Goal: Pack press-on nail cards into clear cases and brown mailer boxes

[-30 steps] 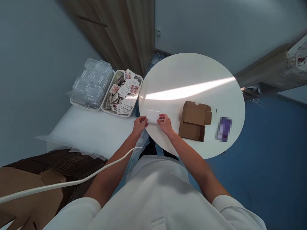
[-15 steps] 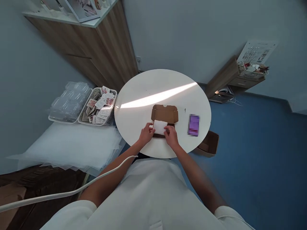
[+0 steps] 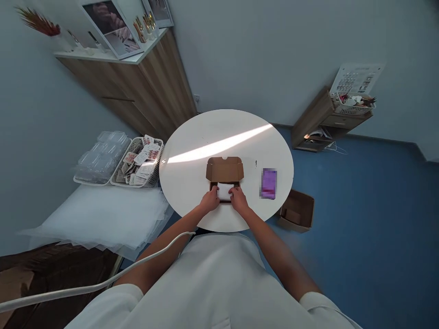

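The left hand [image 3: 211,199] grips the nine-o'clock end of a folded white packet [image 3: 225,192], and the right hand [image 3: 238,199] grips its three-o'clock end, fingers closed narrowly. The packet now sits level in the tray of the open cardboard mailer box [image 3: 224,170], whose lid stretches toward twelve. A second ago it was over the eight-o'clock edge of the round white counter [image 3: 192,141], well apart from the box; half a second ago it was tilted above the tray.

The mailer box lies just toward six from the counter's middle. A pixelated purple item [image 3: 268,184] lies toward four. Off the counter, around nine, are a white basket of printed cards [image 3: 143,164] and a stack of clear plastic containers [image 3: 104,153]; a larger carton [image 3: 296,225] rests on the floor near four.
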A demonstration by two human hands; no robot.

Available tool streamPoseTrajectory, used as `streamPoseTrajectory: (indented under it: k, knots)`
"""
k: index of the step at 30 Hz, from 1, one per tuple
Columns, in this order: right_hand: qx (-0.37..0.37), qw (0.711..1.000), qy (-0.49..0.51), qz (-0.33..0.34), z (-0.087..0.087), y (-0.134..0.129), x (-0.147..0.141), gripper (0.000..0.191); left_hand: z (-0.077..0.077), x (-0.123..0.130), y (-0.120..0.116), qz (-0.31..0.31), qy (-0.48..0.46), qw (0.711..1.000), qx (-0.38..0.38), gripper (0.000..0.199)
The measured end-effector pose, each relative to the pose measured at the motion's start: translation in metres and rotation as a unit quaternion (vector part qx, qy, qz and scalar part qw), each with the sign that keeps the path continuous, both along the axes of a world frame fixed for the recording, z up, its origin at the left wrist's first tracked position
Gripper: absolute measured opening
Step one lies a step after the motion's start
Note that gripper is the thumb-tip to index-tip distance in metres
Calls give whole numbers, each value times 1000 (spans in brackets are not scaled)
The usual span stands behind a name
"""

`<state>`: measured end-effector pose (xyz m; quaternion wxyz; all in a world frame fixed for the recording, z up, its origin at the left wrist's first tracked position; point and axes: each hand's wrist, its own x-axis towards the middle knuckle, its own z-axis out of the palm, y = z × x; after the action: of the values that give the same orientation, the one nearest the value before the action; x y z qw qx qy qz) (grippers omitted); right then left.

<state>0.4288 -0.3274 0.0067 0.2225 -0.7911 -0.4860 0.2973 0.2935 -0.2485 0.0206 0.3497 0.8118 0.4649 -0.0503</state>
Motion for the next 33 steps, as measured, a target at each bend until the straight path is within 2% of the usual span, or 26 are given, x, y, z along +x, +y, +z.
streamPoseTrajectory:
  k: [4, 8, 12, 15, 17, 20, 22, 24, 27, 31, 33]
  knots:
    - [-27, 999, -15, 22, -4, 2, -2, 33, -4, 1, -2, -35, 28, 999, 1, 47]
    - [-24, 999, -27, 35, -7, -1, -6, 37, -3, -1, -8, -58, 14, 998, 16, 51]
    - [57, 997, -11, 42, -2, -10, -3, 39, 2, -12, -11, -49, -66, 994, 77, 50]
    - [125, 992, 15, 4, 4, -15, 11, 40, 4, -26, -4, 13, -128, 987, 96, 49]
    - [128, 990, 33, -50, 5, -16, 25, 41, 2, -34, 5, 82, -138, 985, 59, 51]
    - [61, 983, 102, -143, 3, -14, 46, 44, -4, -40, 17, 181, -125, 972, -78, 52]
    - [4, 969, 174, -174, 0, -12, 55, 45, -7, -40, 21, 215, -141, 948, -188, 50]
    - [-29, 957, 236, -169, -3, -13, 56, 45, -9, -36, 19, 227, -186, 922, -254, 48]
    - [-34, 953, 258, -154, -7, -19, 50, 46, -10, -30, 11, 240, -248, 900, -265, 48]
    - [-20, 960, 227, -161, -13, -30, 43, 48, -11, -26, 4, 220, -264, 897, -277, 51]
    - [16, 966, 207, -153, -14, -34, 46, 50, -12, -26, 6, 225, -260, 896, -280, 51]
